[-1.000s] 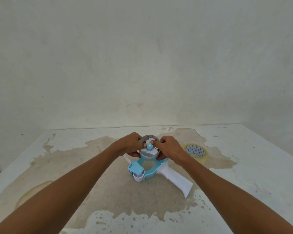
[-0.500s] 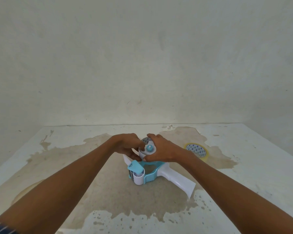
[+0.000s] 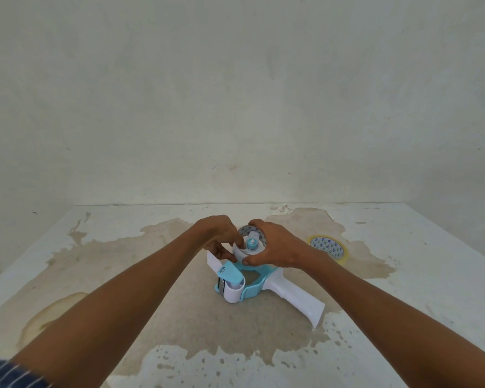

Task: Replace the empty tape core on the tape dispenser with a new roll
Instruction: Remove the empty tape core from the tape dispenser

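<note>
Blue-and-white tape dispenser (image 3: 252, 284) job: working on it as it lies flat on the stained tabletop (image 3: 403, 275), handle pointing near-right. Wrapping right hand (image 3: 277, 247) round the empty tape core (image 3: 244, 229) seated on the blue hub (image 3: 251, 243), thumb low on its near side. Pinching the core's left edge with left hand (image 3: 216, 233). Judging the step as pulling the old core off, not yet done. Next, probably needing a straight lift clear of the hub, then reaching for the new tape roll (image 3: 329, 249), lying flat to the right, untouched.
</note>
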{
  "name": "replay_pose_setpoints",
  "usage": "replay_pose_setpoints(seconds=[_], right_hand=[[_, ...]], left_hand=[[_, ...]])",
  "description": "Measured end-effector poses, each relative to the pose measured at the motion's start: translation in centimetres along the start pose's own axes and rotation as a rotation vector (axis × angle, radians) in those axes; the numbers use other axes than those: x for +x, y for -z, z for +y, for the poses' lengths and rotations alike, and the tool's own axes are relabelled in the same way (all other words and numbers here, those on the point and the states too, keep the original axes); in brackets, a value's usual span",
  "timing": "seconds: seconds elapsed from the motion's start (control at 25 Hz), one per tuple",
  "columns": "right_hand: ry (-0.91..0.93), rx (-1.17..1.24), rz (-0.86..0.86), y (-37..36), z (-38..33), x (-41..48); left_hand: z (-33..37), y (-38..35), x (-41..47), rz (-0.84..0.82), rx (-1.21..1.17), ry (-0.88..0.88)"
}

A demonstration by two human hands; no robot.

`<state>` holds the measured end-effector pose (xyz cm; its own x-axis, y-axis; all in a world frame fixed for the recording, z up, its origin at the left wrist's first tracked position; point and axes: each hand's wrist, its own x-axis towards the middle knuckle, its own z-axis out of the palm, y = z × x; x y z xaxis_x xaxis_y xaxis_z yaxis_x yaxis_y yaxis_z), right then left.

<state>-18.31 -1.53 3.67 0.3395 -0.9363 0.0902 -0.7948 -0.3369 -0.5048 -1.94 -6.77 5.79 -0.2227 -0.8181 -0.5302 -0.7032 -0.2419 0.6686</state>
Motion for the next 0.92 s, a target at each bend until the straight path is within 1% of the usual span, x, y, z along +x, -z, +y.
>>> replay_pose_setpoints(seconds=[0.12,0.2,0.24,0.36,0.48,0.52,0.6,0.68,0.72,0.84,0.88,0.92], right_hand=[[0.001,0.005,0.03,0.0,-0.1,-0.2],[-0.036,0.037,0.054,-0.1,0.0,-0.6],[-0.09,0.101,0.039,-0.1,0.1,-0.8],[-0.258,0.424,-0.036,0.3,0.2,-1.5],[-0.398,0.751,-0.005,0.8,1.0,-1.7],[-0.425,0.817,0.012,0.7,1.3,-1.6],[-0.456,0.826,0.057,0.3,1.5,-1.3],[-0.467,0.759,0.117,-0.1,1.1,-1.0],[-0.466,0.707,0.14,-0.2,0.9,-0.8],[-0.392,0.485,0.196,-0.5,0.2,-0.2],[-0.377,0.443,0.196,-0.4,0.2,-0.1],[-0.378,0.448,0.183,-0.3,0.2,0.0]], left_hand=[[0.4,0.0,-0.3,0.024,0.013,0.019],[0.5,-0.1,-0.4,0.032,0.041,0.021],[0.5,-0.2,-0.4,0.036,0.051,0.022],[0.4,-0.4,-0.1,0.054,0.056,0.034],[0.8,-0.8,-0.6,0.051,0.062,0.03],[1.0,-0.9,-0.8,0.051,0.073,0.026],[1.3,-1.0,-1.1,0.065,0.086,0.024],[1.4,-1.2,-1.4,0.097,0.097,0.011],[1.4,-1.5,-1.7,0.129,0.1,-0.017],[0.8,-2.5,-1.7,0.291,0.179,-0.218],[0.6,-2.7,-1.7,0.303,0.195,-0.242],[0.5,-2.6,-1.7,0.277,0.176,-0.224]])
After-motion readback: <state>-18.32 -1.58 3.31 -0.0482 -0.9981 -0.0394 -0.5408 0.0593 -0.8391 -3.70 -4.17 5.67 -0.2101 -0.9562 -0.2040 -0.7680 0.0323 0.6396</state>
